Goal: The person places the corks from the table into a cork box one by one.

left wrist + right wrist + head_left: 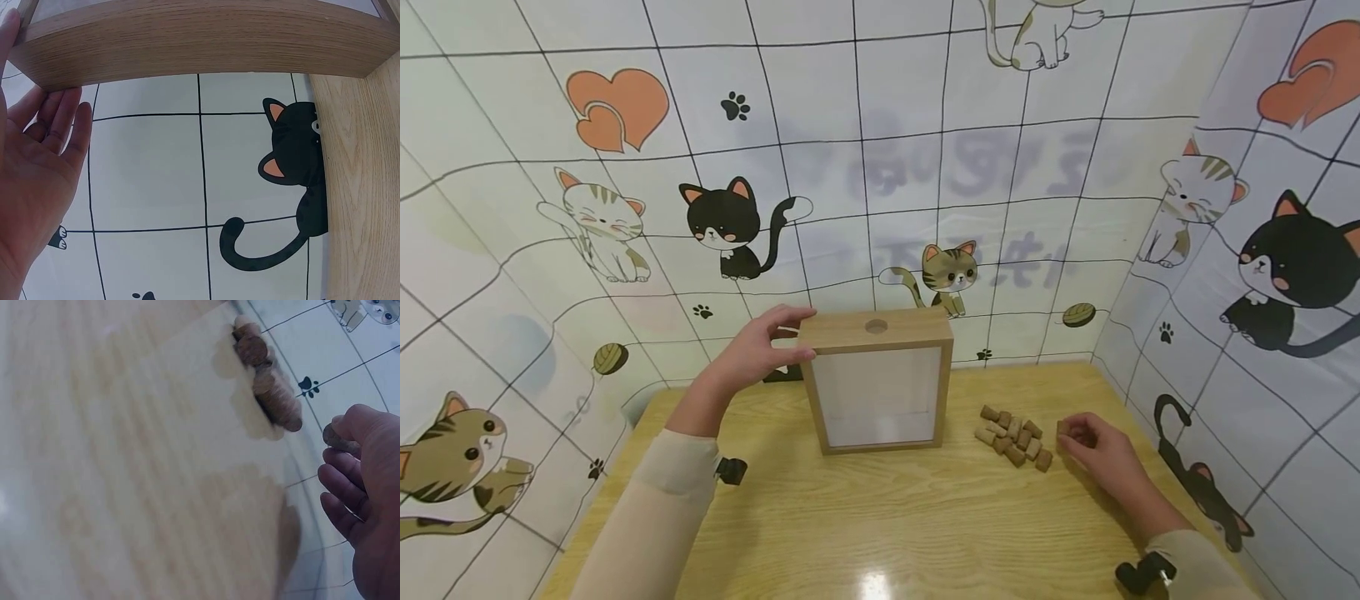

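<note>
box (pixel 880 396) stands upright on the desk (pixel 865 508); the left grip (pixel 756 350) pinches its upper left corner, thumb in front and fingers behind, probably to steady so narrow a base. corks (pixel 1024 439) lie loose right of the box, likely for easy picking. farther right of the box, the right grip (pixel 1099 450) pinches a single cork (pixel 337 440) by thumb and fingers, suiting its smallness.

left grip (pixel 758 348) clasping, right grip (pixel 1099 452) pinching

Brown cylinders (pixel 1024 439), yellow wood-grained desk (pixel 850 517)
A tan box (pixel 883 343) shows a white panel (pixel 880 396); black lines (pixel 854 41), cats (pixel 730 217) and orange hearts (pixel 634 102) pattern the white backdrop (pixel 820 96).
</note>
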`<state>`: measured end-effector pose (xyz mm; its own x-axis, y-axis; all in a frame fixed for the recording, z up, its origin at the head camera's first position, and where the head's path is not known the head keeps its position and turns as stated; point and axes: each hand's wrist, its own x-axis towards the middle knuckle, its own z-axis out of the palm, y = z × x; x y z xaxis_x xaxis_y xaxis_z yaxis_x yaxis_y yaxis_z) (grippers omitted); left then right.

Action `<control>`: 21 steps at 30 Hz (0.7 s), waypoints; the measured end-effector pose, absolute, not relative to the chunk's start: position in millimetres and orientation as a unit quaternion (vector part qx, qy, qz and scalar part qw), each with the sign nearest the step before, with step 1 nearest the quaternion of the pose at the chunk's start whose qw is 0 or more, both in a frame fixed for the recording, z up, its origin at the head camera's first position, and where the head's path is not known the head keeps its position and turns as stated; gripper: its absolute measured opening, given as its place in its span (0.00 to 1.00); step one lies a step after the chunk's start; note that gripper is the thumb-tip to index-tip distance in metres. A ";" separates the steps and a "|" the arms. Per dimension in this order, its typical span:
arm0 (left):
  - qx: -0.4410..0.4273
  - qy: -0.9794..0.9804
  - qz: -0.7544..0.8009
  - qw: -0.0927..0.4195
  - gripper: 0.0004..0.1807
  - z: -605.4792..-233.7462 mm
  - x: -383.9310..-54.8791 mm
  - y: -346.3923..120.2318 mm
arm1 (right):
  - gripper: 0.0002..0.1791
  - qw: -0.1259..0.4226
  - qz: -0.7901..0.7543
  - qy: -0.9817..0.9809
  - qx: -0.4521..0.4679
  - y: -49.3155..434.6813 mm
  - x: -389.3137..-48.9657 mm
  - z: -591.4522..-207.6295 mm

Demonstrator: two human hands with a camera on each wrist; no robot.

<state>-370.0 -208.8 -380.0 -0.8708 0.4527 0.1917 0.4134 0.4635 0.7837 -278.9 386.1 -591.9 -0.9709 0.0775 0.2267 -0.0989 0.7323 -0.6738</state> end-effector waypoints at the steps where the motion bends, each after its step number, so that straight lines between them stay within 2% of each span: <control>1: 0.252 0.855 0.452 0.022 0.40 -379.8 -370.1 -208.7 | 0.15 0.124 0.369 -0.921 0.007 385.7 -279.3 -590.7; 11: 0.253 0.856 0.451 0.024 0.40 -378.9 -370.0 -208.6 | 0.15 0.137 0.404 -0.904 0.019 380.0 -283.3 -571.8; 21: 0.257 0.855 0.450 0.022 0.41 -380.4 -369.7 -209.6 | 0.15 0.181 0.421 -0.887 0.063 365.5 -293.5 -536.5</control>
